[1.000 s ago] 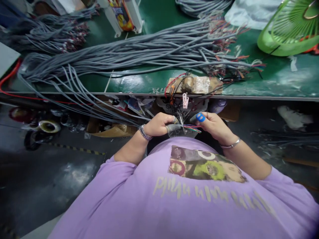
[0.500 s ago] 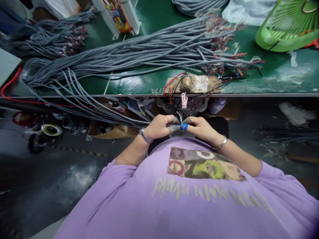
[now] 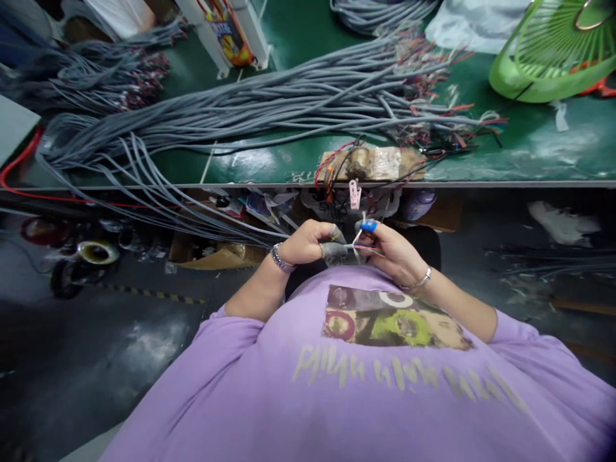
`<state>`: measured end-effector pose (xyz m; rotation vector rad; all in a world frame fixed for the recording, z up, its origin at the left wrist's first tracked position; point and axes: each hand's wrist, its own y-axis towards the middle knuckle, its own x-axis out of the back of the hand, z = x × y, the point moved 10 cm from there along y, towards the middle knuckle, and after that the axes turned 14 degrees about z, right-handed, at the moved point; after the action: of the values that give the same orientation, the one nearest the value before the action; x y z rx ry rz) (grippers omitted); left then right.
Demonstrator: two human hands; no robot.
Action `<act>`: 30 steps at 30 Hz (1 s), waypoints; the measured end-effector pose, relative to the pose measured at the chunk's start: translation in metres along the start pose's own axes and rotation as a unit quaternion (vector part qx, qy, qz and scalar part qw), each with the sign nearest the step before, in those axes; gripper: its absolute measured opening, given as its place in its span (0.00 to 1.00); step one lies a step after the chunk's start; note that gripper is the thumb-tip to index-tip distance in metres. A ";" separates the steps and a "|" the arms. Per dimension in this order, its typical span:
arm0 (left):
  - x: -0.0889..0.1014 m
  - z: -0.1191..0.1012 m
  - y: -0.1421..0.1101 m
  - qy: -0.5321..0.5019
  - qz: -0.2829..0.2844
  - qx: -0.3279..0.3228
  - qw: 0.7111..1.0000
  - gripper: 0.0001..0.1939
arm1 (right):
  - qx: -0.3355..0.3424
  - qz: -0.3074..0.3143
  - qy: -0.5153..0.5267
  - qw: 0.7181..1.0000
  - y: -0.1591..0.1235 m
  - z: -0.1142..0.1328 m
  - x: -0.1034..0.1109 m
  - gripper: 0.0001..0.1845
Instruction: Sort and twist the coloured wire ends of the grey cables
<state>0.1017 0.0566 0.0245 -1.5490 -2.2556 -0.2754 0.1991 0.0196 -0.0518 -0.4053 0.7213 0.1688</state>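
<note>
My left hand [image 3: 310,242], with grey coverings on the thumb and forefinger, pinches the end of a grey cable. Thin coloured wires [image 3: 368,248] fan out of that end toward the right. My right hand [image 3: 392,250], a blue band around one fingertip, pinches a white strand [image 3: 357,235] that stands up from the cable end. The coloured wires lie in front of its palm and lower fingers. Grey cables [image 3: 231,224] run from the bench edge down to my left hand.
A long bundle of grey cables [image 3: 250,96] with stripped ends lies across the green bench [image 3: 539,151]. Near the edge sit a wooden block with wires [image 3: 387,162] and a pink clip [image 3: 355,194]. A green fan [image 3: 524,83] stands at right. Below are a cardboard box [image 3: 216,256] and wire spools [image 3: 99,251].
My right hand has turned and its banded fingertip has risen, drawing the white strand up. The coloured wires now show, spread to the right. My left hand has stayed nearly still.
</note>
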 end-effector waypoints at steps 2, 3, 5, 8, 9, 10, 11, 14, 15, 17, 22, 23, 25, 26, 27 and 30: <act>0.002 0.008 -0.002 -0.065 -0.010 0.012 0.998 0.19 | 0.020 -0.001 0.018 1.000 0.003 0.006 0.003 0.20; 0.004 0.011 -0.003 -0.090 -0.022 0.016 0.996 0.20 | 0.028 0.004 0.021 0.999 0.005 0.009 0.004 0.21; 0.007 0.017 -0.007 -0.129 -0.046 0.021 0.990 0.21 | 0.044 0.012 0.016 0.999 0.009 0.017 0.008 0.25; 0.015 0.024 -0.012 -0.158 -0.095 0.028 0.982 0.22 | 0.062 -0.002 -0.001 0.998 0.016 0.027 0.023 0.28; 0.019 0.026 -0.015 -0.162 -0.117 0.031 0.979 0.22 | 0.062 -0.015 -0.004 0.998 0.019 0.029 0.029 0.28; 0.024 0.029 -0.017 -0.165 -0.140 0.033 0.976 0.22 | 0.053 -0.027 -0.007 0.998 0.022 0.030 0.034 0.29; 0.029 0.030 -0.019 -0.166 -0.165 0.032 0.972 0.22 | 0.035 -0.035 -0.009 0.999 0.026 0.028 0.039 0.29; 0.043 0.032 -0.024 -0.165 -0.234 0.016 0.958 0.21 | -0.030 -0.012 -0.024 0.999 0.038 0.021 0.037 0.29; 0.048 0.031 -0.027 -0.162 -0.258 0.004 0.952 0.21 | -0.042 0.012 -0.032 0.999 0.043 0.021 0.032 0.30; 0.059 0.023 -0.035 -0.150 -0.313 -0.028 0.938 0.20 | -0.049 0.066 -0.047 0.996 0.050 0.021 0.019 0.30; 0.078 -0.003 -0.052 -0.109 -0.415 -0.090 0.899 0.19 | -0.011 0.112 -0.062 0.992 0.059 0.025 0.004 0.30; 0.077 -0.003 -0.047 -0.107 -0.403 -0.082 0.905 0.19 | 0.010 0.108 -0.067 0.992 0.060 0.027 0.003 0.29; 0.070 0.006 -0.032 -0.116 -0.359 -0.050 0.925 0.20 | 0.063 0.084 -0.078 0.991 0.060 0.034 0.006 0.28; 0.065 0.014 -0.024 -0.126 -0.338 -0.033 0.932 0.20 | 0.089 0.064 -0.083 0.990 0.059 0.038 0.008 0.28; 0.060 0.022 -0.017 -0.138 -0.321 -0.016 0.937 0.21 | 0.112 0.043 -0.089 0.989 0.058 0.041 0.011 0.29; 0.045 0.045 -0.004 -0.167 -0.289 0.013 0.943 0.22 | 0.151 -0.010 -0.096 0.984 0.057 0.048 0.018 0.31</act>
<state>0.0747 0.1101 0.0027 -0.9328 -2.9382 -0.1409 0.2252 0.0918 -0.0488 -0.1041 0.5422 0.0761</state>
